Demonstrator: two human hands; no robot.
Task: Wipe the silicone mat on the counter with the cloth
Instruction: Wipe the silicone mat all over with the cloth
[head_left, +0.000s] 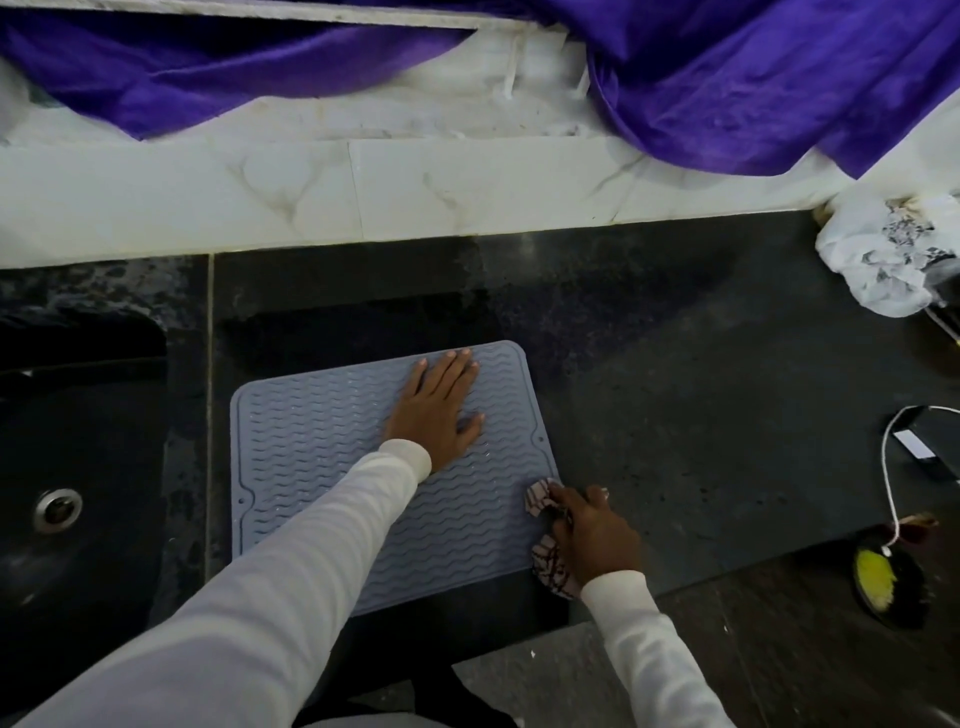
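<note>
On the dark desk (675, 395), beside the sink (78, 467), lies the grey silicone mat (322, 441). Left hand (439, 410) presses it flat, fingers (457, 366) straight; right hand (597, 535) fingers clutch the cloth (543, 501) at the mat's right edge.

Dark speckled stone counter (675, 415) with a black sink (67, 467) at left; white marble-veined tiles (363, 197) behind; purple drape (753, 78) above.

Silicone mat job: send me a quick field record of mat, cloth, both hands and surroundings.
mat: grey-blue, ribbed, flat on the dark counter
cloth: pink patterned, bunched at the mat's right edge
left hand: flat, palm down on the mat
right hand: gripping the cloth
sink: left of the mat
</note>
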